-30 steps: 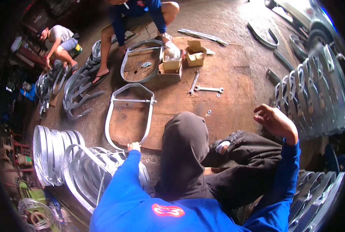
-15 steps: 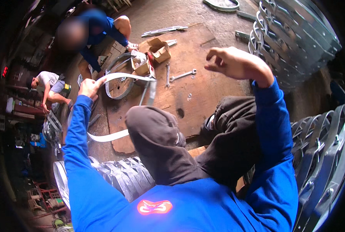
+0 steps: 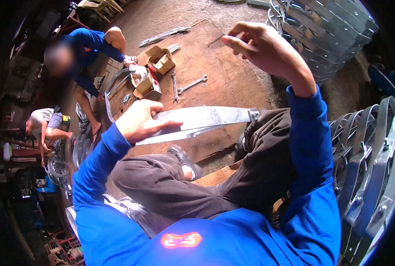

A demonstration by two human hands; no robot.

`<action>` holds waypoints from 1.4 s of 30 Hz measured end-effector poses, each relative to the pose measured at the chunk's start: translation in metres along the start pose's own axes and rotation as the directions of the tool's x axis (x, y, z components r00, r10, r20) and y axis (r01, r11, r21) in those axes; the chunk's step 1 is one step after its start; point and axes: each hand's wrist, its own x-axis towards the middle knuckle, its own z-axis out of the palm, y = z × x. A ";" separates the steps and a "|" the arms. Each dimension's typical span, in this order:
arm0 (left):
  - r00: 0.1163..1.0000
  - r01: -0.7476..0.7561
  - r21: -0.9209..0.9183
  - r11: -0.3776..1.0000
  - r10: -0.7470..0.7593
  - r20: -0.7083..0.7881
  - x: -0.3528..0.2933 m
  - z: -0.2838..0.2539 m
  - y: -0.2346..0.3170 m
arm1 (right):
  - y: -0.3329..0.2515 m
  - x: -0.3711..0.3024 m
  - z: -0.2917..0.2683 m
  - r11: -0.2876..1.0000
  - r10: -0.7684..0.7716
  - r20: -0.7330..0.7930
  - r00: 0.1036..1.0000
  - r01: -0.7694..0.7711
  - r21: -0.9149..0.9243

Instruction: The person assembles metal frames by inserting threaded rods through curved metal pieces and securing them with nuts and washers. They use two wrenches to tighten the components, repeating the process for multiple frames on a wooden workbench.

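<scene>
My left hand (image 3: 146, 122) is wrapped round a flat galvanized metal band (image 3: 206, 118), thumb and fingers on opposite faces. The band stretches rightward over my lap, and a bolted end (image 3: 253, 114) lies beside my right knee. A second strip of the band shows below the upper one. Raised to the upper right, my right hand (image 3: 268, 51) holds nothing; its fingers are loosely curled, with a gap at the thumb. Beyond the band, two wrenches, one upright (image 3: 175, 86) and one slanted (image 3: 193, 84), lie on a plywood board (image 3: 224, 66).
An opened cardboard box (image 3: 162, 61) and another holding a plastic bag (image 3: 147, 88) stand on the board. Metal strips (image 3: 165, 36) lie behind. Stacked metal bands rise at right (image 3: 365, 164) and upper right (image 3: 326, 35). Two people crouch at left, one in blue (image 3: 91, 40).
My left hand has brought the band rightward and nearer, across my lap. My right hand has risen slightly, still empty. The view has shifted, and my left knee has dropped outward.
</scene>
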 end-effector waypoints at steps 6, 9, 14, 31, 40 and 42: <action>0.965 -0.198 0.180 0.964 0.159 0.206 0.161 -0.053 -0.010 | 0.011 0.012 0.000 0.987 0.093 0.084 0.992 -0.102 0.121; 0.952 -0.156 0.249 0.956 0.078 0.296 0.307 -0.026 -0.035 | 0.016 0.020 0.005 0.995 0.064 0.102 0.993 -0.071 0.073; 0.973 -0.129 0.231 0.964 0.079 0.215 0.476 0.036 -0.086 | 0.005 0.023 0.008 0.959 0.141 0.124 0.982 -0.167 0.229; 0.949 -0.119 0.046 0.992 0.128 -0.288 0.204 0.414 -0.073 | 0.017 0.067 0.024 0.899 0.333 0.259 0.907 -0.388 0.202; 0.921 -0.111 0.226 0.968 0.185 -0.343 0.179 0.463 -0.124 | -0.039 0.056 0.039 0.930 0.277 0.274 0.921 -0.329 0.166; 0.968 0.010 0.104 0.995 0.016 -0.252 0.178 0.457 -0.124 | -0.050 0.044 0.027 0.937 0.284 0.280 0.917 -0.328 0.124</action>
